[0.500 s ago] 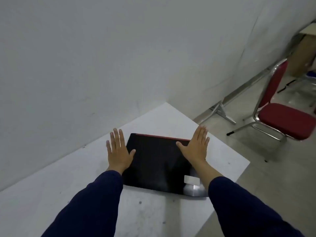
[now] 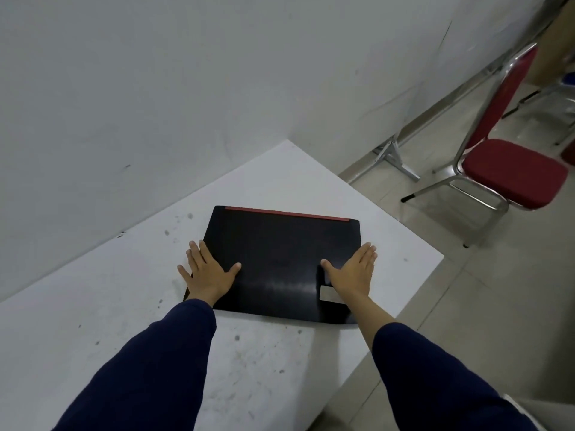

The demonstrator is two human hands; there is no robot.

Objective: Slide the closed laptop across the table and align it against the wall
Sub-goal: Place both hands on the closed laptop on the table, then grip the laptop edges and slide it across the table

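Closed black laptop with red hinge strip [image 2: 280, 262] flat on scuffed white worktop [image 2: 93, 321], angled, well short of grey wall [image 2: 155, 104]. Left hand [image 2: 207, 270] and right hand [image 2: 353, 272] pressing flat, fingers spread, gripping nothing. Probably stiff, hefty, slick-lidded; best pushed near side edges.

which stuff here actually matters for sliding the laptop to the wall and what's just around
Part of the job: closed laptop, left hand, right hand, white table, wall.

Just around: red chair, metal floor bracket.
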